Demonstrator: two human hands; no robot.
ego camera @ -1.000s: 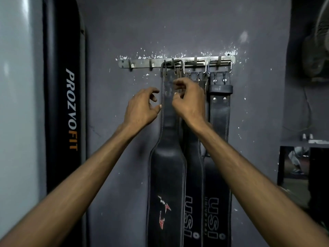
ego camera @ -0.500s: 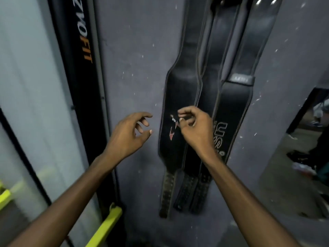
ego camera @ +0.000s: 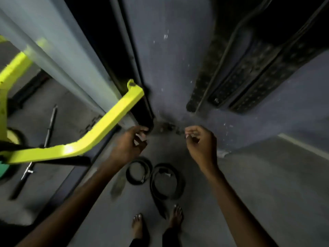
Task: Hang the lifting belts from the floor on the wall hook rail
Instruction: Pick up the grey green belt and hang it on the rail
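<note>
Two black lifting belts lie coiled on the grey floor below me: a smaller coil on the left and a larger coil on the right, its tail running toward my bare feet. My left hand and my right hand hover above them, fingers loosely curled, holding nothing. The perforated lower ends of three hung belts dangle against the grey wall at the upper right. The hook rail is out of view.
A yellow-green machine frame juts in from the left near my left hand. A steel bar lies on the floor at the left. A black padded post stands against the wall. My bare feet stand just behind the belts.
My view has swung down from the rail and the hung belts to the floor. Both hands have come down with it, empty, and the two coiled belts have come into view.
</note>
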